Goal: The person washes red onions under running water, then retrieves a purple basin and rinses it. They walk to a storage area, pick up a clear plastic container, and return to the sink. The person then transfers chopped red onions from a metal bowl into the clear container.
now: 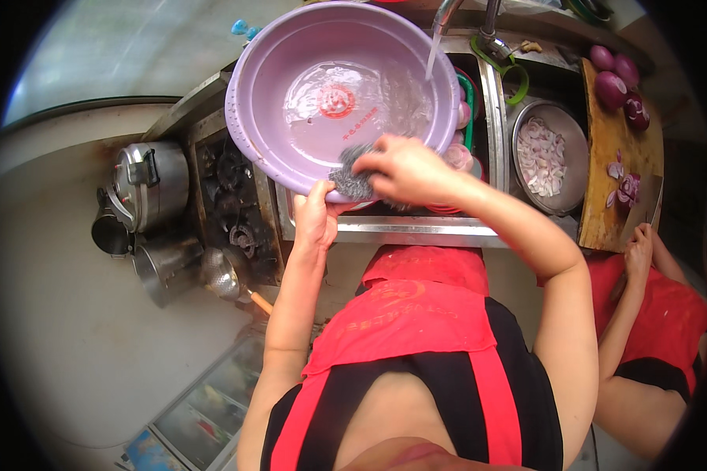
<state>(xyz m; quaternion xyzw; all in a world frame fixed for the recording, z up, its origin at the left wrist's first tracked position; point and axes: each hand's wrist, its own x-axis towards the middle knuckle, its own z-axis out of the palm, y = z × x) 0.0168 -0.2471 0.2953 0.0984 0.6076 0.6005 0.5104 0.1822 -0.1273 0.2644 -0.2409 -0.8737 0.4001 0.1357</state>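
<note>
A large purple plastic basin [259,76] is tilted over the sink, with shallow water inside. From the faucet [446,15] a stream of water runs into its right side. My left hand [319,218] grips the basin's near rim, thumb on top. Pressed against the inner wall near that rim is a grey scouring pad [353,173], held in my right hand [403,171]. Beside and partly under the basin, peeled onions [459,157] and a green-rimmed container [467,112] show in the sink; the basin hides the rest.
At right, a co-worker's hands [639,247] hold a knife at a wooden cutting board [604,141] with red onions [611,89]. A steel bowl [571,126] holds sliced onion. At left are a gas stove [230,176], a pressure cooker [162,182], a steel pot [174,265] and a ladle [224,274].
</note>
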